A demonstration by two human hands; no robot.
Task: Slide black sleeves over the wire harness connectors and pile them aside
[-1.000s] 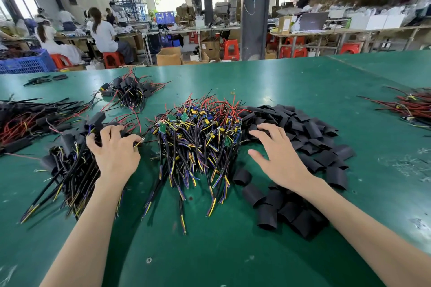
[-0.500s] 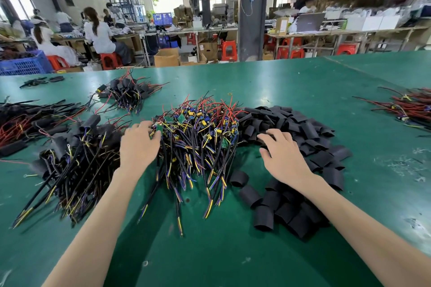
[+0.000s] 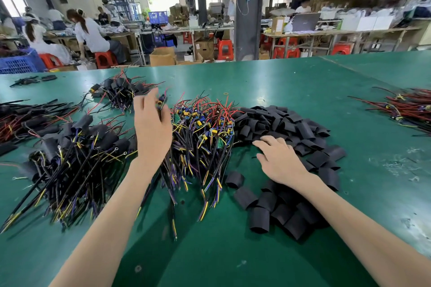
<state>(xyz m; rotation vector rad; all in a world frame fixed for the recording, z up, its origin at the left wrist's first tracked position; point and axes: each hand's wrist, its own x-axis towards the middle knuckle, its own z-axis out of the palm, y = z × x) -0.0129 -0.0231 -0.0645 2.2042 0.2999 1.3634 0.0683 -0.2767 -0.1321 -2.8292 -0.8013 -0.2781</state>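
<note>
Left hand (image 3: 151,128) is raised over the middle pile of wires (image 3: 203,137) and pinches one blurred harness (image 3: 161,103). Right hand (image 3: 279,161) lies flat, fingers relaxed, on one pile of black sleeves (image 3: 291,128). One heap of sleeved harnesses (image 3: 77,154) lies left on the worktop (image 3: 279,81).

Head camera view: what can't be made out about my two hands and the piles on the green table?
- Head view, left hand: motion blur; its grip on a yellow-and-black wire harness connector is unclear.
- Head view, right hand: its own back hides whether it pinches any black tubular sleeves.
- Head view, red-wired harness bundle: cut off by the right edge.
</note>
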